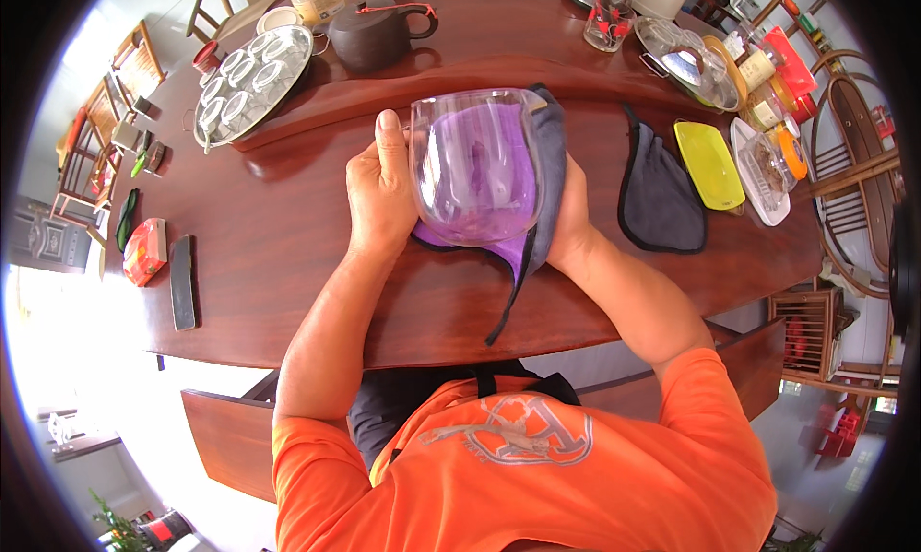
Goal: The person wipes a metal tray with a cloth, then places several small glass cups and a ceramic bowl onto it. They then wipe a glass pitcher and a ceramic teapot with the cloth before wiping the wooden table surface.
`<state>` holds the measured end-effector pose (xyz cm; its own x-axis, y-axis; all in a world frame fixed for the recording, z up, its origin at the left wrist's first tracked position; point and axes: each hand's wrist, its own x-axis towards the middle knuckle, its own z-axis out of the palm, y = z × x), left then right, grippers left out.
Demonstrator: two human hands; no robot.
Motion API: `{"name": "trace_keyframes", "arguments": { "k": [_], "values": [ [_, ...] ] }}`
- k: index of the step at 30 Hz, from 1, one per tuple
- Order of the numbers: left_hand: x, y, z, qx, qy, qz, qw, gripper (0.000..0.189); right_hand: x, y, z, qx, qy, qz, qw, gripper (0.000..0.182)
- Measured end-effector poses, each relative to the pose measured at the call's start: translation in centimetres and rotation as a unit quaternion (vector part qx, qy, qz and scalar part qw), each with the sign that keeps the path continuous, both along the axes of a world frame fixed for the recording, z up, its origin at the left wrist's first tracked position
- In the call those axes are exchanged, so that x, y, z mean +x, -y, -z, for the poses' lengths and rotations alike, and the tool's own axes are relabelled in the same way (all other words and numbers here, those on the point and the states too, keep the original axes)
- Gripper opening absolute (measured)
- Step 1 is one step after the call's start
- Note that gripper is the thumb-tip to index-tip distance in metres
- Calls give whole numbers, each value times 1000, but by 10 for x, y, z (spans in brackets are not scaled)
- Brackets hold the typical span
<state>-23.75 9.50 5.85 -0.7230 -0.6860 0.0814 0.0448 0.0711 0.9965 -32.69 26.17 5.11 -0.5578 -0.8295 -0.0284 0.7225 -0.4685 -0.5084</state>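
A clear glass pot or large cup [471, 171] is held upright above the wooden table, in front of my chest. My left hand [381, 192] grips it at its left side, thumb pointing up; a handle there is mostly hidden by the fingers. My right hand [572, 214] holds a cloth with a purple face and a grey face [550, 171] against the glass's right side and behind it. Through the glass the purple face shows. The cloth's black-edged corner and cord hang below. My right fingers are hidden behind the cloth.
On the table [288, 286] lie a second grey cloth [662, 192], a yellow-green tray [710, 165] and a white dish [755, 185] holding a jar. Farther back stand a dark teapot [370, 38], a round tray of several glass cups [216, 131] and a patterned glass [603, 30]. Open drawers [230, 437] flank my lap.
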Motion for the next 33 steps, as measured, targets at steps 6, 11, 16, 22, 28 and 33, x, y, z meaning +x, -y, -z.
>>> {"name": "trace_keyframes", "arguments": {
  "k": [6, 11, 16, 22, 28, 33],
  "values": [
    [3, -3, -1, 31, -43, -71, 996, 66, 5, 0, 19, 44, -501, 264, 823, 42],
    [14, -12, -11, 139, -68, -38, 987, 63, 7, -2, -11, 133, -710, 319, 613, 41],
    [21, -22, -23, 245, -98, 44, 963, 56, 24, 8, -19, 208, -814, 418, 346, 29],
    [21, -24, -18, 327, -145, 71, 931, 51, 12, 7, -16, 145, -867, 411, 244, 24],
    [23, -31, -24, 317, -174, 100, 927, 49, -3, 16, -13, 156, -714, 454, 509, 52],
    [13, -33, -3, 350, -168, 80, 918, 47, -9, 13, -4, 110, -530, 422, 727, 30]
  ]
}}
